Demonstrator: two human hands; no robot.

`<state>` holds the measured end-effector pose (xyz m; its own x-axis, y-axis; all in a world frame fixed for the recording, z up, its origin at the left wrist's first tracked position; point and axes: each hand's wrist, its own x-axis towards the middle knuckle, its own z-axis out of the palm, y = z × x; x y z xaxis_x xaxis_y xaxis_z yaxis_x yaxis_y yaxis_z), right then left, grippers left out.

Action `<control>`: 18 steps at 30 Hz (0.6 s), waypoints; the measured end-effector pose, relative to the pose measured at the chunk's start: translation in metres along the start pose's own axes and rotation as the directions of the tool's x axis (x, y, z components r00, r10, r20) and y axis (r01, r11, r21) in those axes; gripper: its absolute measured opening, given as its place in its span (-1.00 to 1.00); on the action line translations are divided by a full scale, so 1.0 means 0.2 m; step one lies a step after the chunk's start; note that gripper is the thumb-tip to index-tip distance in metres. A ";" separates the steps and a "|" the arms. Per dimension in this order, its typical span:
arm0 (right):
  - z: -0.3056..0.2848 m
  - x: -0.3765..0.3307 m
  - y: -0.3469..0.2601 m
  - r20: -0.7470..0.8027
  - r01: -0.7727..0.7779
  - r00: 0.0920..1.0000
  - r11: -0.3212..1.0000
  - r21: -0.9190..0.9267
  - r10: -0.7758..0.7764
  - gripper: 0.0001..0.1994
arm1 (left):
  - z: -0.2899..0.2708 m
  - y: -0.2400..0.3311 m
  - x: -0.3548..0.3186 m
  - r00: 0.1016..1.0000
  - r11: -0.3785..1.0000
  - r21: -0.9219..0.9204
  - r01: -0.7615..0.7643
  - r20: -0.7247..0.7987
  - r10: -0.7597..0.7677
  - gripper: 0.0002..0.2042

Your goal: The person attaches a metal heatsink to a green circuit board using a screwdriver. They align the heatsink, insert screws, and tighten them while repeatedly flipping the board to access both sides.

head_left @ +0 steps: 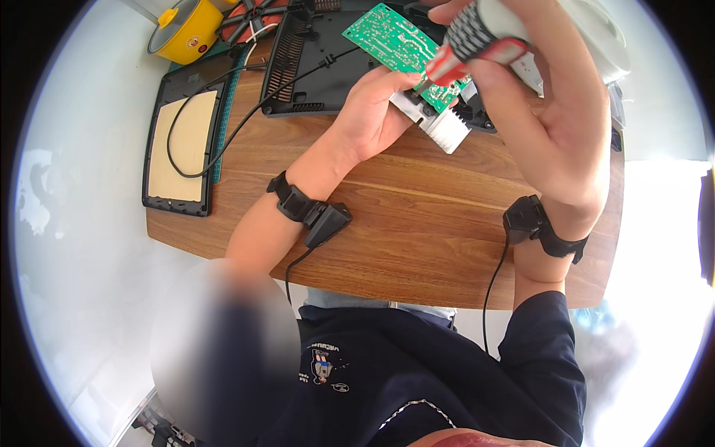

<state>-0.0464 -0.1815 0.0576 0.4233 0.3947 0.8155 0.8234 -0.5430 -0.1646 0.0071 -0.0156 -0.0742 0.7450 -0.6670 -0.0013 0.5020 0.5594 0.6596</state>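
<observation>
My left hand [372, 112] grips a green circuit board [391, 41] by its near edge, holding it tilted above the wooden table [417, 223]; a white finned block [443, 128] hangs on the board's underside near my fingers. My right hand [536, 119] is closed around a screwdriver [473, 37] with a black, grey and red handle, its tip pointing down at the board's right end. Both wrists wear black bands with cables.
A black open appliance housing [313, 67] with a power cord [216, 141] lies behind the board. A flat black-framed panel with a tan face [179, 145] rests at the table's left end. A yellow pot [186, 30] and a white appliance [596, 37] stand at the back.
</observation>
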 end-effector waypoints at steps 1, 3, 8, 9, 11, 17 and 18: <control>-0.06 0.03 -0.02 0.073 -0.011 0.997 1.000 0.011 0.010 -0.45 | 0.01 0.00 0.01 1.000 1.000 -0.003 -0.003 0.014 0.003 -0.61; -0.20 0.07 -0.03 0.243 -0.088 0.967 0.994 0.063 0.070 -0.46 | 0.03 -0.01 0.03 1.000 1.000 -0.001 0.002 0.002 -0.002 -0.62; 0.04 -0.05 0.13 -0.180 0.056 0.982 0.998 -0.013 -0.058 -0.44 | 0.02 -0.01 0.02 1.000 1.000 0.002 0.007 -0.009 -0.007 -0.62; 0.03 -0.03 0.10 -0.182 0.112 0.975 0.987 -0.112 -0.131 -0.45 | 0.02 -0.01 0.03 1.000 1.000 0.000 0.010 -0.001 -0.010 -0.62; 0.01 -0.01 -0.01 -0.124 0.000 0.992 0.992 -0.129 -0.016 -0.46 | 0.01 -0.01 0.02 1.000 1.000 0.010 0.011 0.007 -0.011 -0.61; -0.10 0.09 -0.15 0.020 -0.220 0.972 0.935 -0.278 0.235 -0.48 | 0.01 -0.01 0.04 0.999 1.000 0.024 0.020 0.026 -0.021 -0.60; 0.07 0.03 -0.05 -0.222 -0.164 0.969 0.960 -0.228 0.113 -0.49 | 0.01 -0.02 0.03 1.000 0.999 0.034 0.011 0.017 -0.012 -0.60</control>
<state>-0.0468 -0.1625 0.0562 0.4195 0.1565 0.8942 0.6348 -0.7547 -0.1657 0.0095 -0.0217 -0.0754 0.7318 -0.6815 0.0036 0.4948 0.5349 0.6848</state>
